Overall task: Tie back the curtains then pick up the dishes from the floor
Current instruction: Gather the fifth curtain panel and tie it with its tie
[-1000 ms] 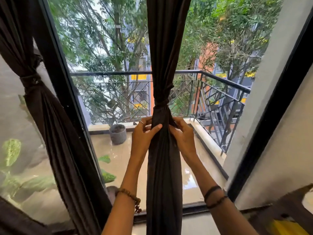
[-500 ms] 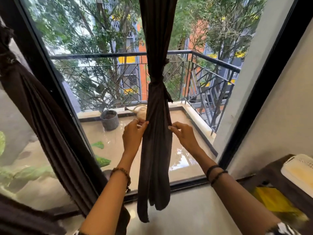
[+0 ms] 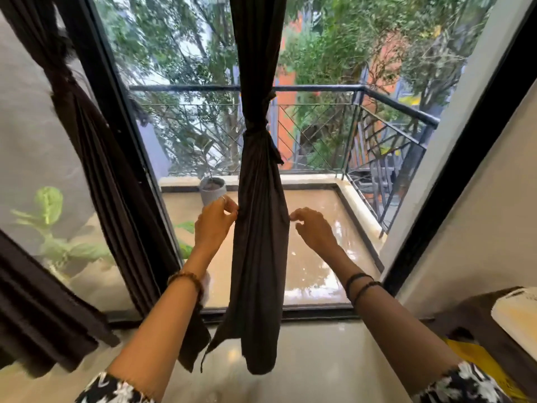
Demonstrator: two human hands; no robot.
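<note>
Nearest the camera, two forearms in black-and-white patterned sleeves reach up toward the middle curtain (image 3: 260,257), which hangs straight down the centre of the window and ends just above the pale floor (image 3: 319,353). Left of that curtain, the left hand (image 3: 213,226) sits right against the cloth's edge, fingers curled and pinching the fabric at its left side; a ring shows on one finger and a beaded bracelet (image 3: 187,282) circles the wrist. Right of the curtain, the right hand (image 3: 312,228) has loosely bent fingers, the tips just touching or barely off the right edge; from here it is not clear whether they hold any cloth. Two dark bands (image 3: 360,285) wrap that wrist. Up the curtain, above both hands, a tie (image 3: 257,128) of the same dark cloth cinches it into a narrow waist. Far left of it, a second curtain (image 3: 96,170) is also gathered, slanting down along the black window frame (image 3: 122,135). Low right of the middle curtain, a dark table (image 3: 476,321) carries a white tray-like thing (image 3: 517,318), with something yellow beneath. Behind the curtain, through the glass, a grey plant pot (image 3: 212,190) stands on the wet balcony floor, then the black railing (image 3: 319,88), then trees and an orange building. No dishes appear anywhere in view.
</note>
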